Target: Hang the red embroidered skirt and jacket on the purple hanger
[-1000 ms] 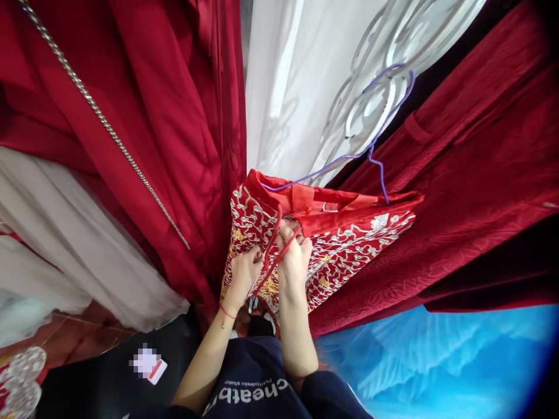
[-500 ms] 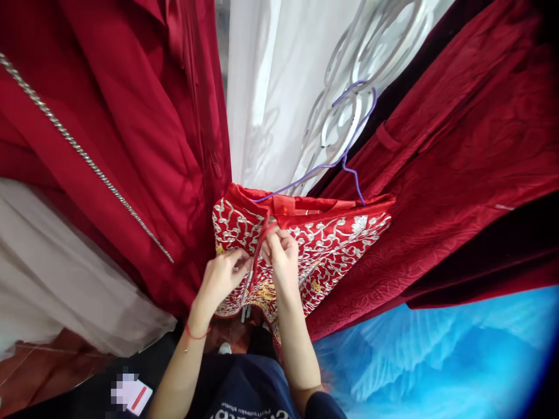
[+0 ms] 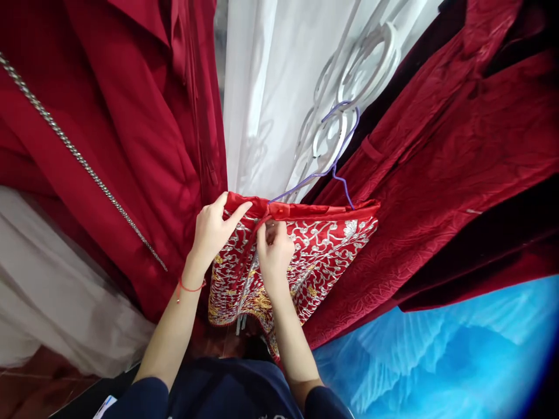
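A red garment (image 3: 323,244) embroidered in silver and gold hangs on a purple wire hanger (image 3: 336,169) in front of me. My left hand (image 3: 213,227) grips its red top edge at the left, thumb and fingers pinched on the cloth. My right hand (image 3: 273,250) is closed on a thin red cord (image 3: 257,230) at the garment's top middle. A red string bracelet is on my left wrist.
Dark red gowns hang at the left (image 3: 131,116) and right (image 3: 458,163), one with a silver bead chain (image 3: 82,163). White fabric (image 3: 271,87) and a white scrolled rack (image 3: 349,75) stand behind. Blue tulle (image 3: 437,361) lies at the lower right, a white skirt (image 3: 52,291) at the lower left.
My left hand has moved up from the embroidered front to the garment's top left edge. My right hand stays on the red cord. The view has shifted slightly right.
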Demonstrator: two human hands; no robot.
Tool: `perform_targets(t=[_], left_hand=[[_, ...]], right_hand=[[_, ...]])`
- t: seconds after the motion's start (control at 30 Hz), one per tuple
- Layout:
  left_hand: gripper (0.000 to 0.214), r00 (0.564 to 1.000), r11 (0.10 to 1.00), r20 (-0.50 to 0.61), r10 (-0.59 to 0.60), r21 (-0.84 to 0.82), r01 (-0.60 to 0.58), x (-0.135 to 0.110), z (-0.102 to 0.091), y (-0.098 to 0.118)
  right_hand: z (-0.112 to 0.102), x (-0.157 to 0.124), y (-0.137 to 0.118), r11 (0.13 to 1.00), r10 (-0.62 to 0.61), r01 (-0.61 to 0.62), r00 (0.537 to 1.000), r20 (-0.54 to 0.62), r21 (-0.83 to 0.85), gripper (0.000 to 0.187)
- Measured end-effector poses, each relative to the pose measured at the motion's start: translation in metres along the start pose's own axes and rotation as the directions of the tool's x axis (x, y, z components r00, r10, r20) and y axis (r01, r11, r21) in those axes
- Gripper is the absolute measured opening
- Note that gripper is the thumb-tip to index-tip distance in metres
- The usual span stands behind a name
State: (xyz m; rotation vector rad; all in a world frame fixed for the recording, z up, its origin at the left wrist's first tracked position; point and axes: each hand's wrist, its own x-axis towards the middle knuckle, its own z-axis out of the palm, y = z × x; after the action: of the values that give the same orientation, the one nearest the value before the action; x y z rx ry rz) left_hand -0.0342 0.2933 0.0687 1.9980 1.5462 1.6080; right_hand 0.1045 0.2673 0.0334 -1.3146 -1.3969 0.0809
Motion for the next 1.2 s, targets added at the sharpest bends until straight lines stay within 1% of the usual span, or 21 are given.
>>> perform_targets(t=[0.07, 0.17, 0.3, 0.4, 0.47, 0.5, 0.6, 0.67, 0.77, 0.87, 0.93, 0.97, 1.03, 1.07, 1.13, 1.2], left_hand=[[0.039, 0.999, 1.0, -0.028, -0.016, 0.011, 0.016, -0.005, 0.002, 0.003], [0.039, 0.999, 0.999, -0.031, -0.034, 0.029, 0.035, -0.008, 0.003, 0.006], [0.038, 1.0, 0.999, -0.014, -0.027, 0.04, 0.028, -0.008, 0.005, 0.003], [0.04, 1.0, 0.998, -0.003, -0.021, 0.055, 0.021, -0.007, 0.004, -0.001], [0.042, 1.0, 0.996, 0.025, -0.017, 0.084, 0.015, -0.007, 0.002, -0.003], [0.044, 0.999, 0.994, 0.047, -0.013, 0.11, 0.007, -0.008, 0.0, -0.004], [0.054, 0.995, 0.967, 0.097, -0.024, 0.254, -0.001, -0.009, -0.003, -0.002], [0.061, 0.995, 0.928, 0.084, -0.06, 0.371, 0.025, -0.011, -0.004, 0.003], [0.065, 0.993, 0.874, 0.038, -0.114, 0.478, 0.082, -0.012, -0.002, 0.013], [0.063, 0.989, 0.851, 0.021, -0.147, 0.513, 0.116, -0.009, 0.0, 0.02], [0.063, 0.986, 0.848, 0.021, -0.163, 0.514, 0.129, -0.007, 0.0, 0.02], [0.063, 0.986, 0.849, 0.021, -0.166, 0.512, 0.132, -0.007, 0.0, 0.019], [0.063, 0.989, 0.858, 0.024, -0.145, 0.5, 0.114, -0.008, 0.0, 0.015], [0.063, 0.993, 0.868, 0.025, -0.116, 0.488, 0.089, -0.01, 0.0, 0.012], [0.066, 1.0, 0.895, 0.021, -0.019, 0.446, 0.008, -0.016, 0.002, 0.005], [0.07, 0.995, 0.915, -0.004, 0.096, 0.395, -0.087, -0.02, 0.004, 0.001]], right_hand=[[-0.002, 0.0, -0.002, 0.996, -0.022, 0.025, 0.999, 0.038, -0.084, 0.018], [-0.004, 0.001, -0.006, 0.986, 0.0, 0.01, 0.998, 0.064, -0.165, 0.018], [-0.005, 0.005, -0.008, 0.994, 0.052, -0.039, 0.991, 0.121, -0.105, 0.016], [-0.007, 0.008, -0.007, 0.994, 0.092, -0.08, 0.977, 0.195, -0.07, 0.03], [-0.009, 0.008, -0.006, 0.995, 0.096, -0.097, 0.973, 0.208, -0.003, 0.036], [-0.01, 0.009, -0.005, 0.993, 0.093, -0.107, 0.973, 0.21, 0.058, 0.036], [-0.015, 0.01, -0.004, 0.951, 0.086, -0.158, 0.961, 0.263, 0.265, 0.033], [-0.018, 0.011, -0.004, 0.92, 0.093, -0.202, 0.945, 0.315, 0.336, 0.03], [-0.02, 0.015, -0.009, 0.894, 0.101, -0.235, 0.935, 0.34, 0.381, 0.03], [-0.017, 0.022, -0.014, 0.832, 0.088, -0.263, 0.932, 0.351, 0.489, 0.033], [-0.014, 0.026, -0.015, 0.785, 0.082, -0.28, 0.931, 0.355, 0.553, 0.033], [-0.013, 0.028, -0.015, 0.779, 0.078, -0.275, 0.934, 0.348, 0.563, 0.033], [-0.013, 0.029, -0.013, 0.805, 0.065, -0.24, 0.944, 0.323, 0.543, 0.032], [-0.014, 0.028, -0.011, 0.824, 0.057, -0.222, 0.948, 0.313, 0.522, 0.033], [-0.016, 0.025, -0.008, 0.844, 0.053, -0.213, 0.947, 0.318, 0.492, 0.039], [-0.017, 0.022, -0.006, 0.837, 0.066, -0.234, 0.94, 0.334, 0.495, 0.043]])
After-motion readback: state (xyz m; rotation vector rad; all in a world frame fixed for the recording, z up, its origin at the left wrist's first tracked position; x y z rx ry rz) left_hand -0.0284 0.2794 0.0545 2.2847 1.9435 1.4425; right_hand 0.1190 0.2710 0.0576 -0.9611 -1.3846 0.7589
